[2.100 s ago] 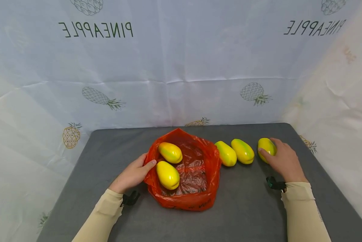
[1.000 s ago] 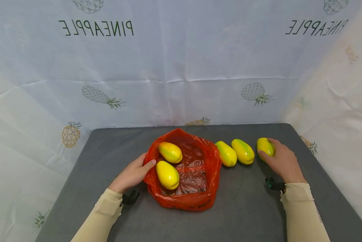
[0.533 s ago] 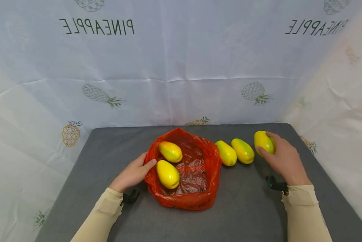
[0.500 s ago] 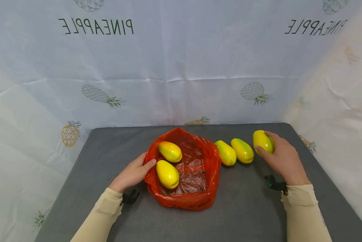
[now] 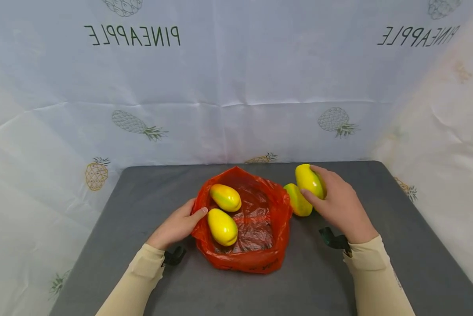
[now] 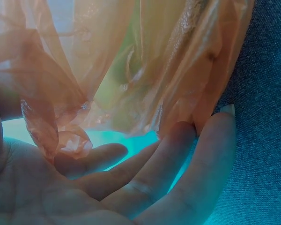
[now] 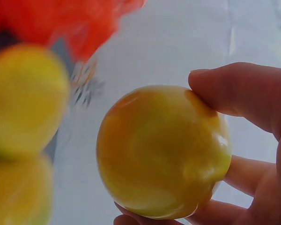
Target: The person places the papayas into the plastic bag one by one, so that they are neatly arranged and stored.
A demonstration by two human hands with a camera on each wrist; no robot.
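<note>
Half a second ago my right hand (image 5: 341, 206) had the yellow fruit (image 5: 308, 181) farther right; now it is lifted beside the two loose fruits (image 5: 299, 202), partly covering them, right of the red bag (image 5: 256, 263). My fingers and thumb curl round its sides, its long axis slanting from far left to near right. My left hand (image 5: 178, 224) pinches the bag's rim.
</note>
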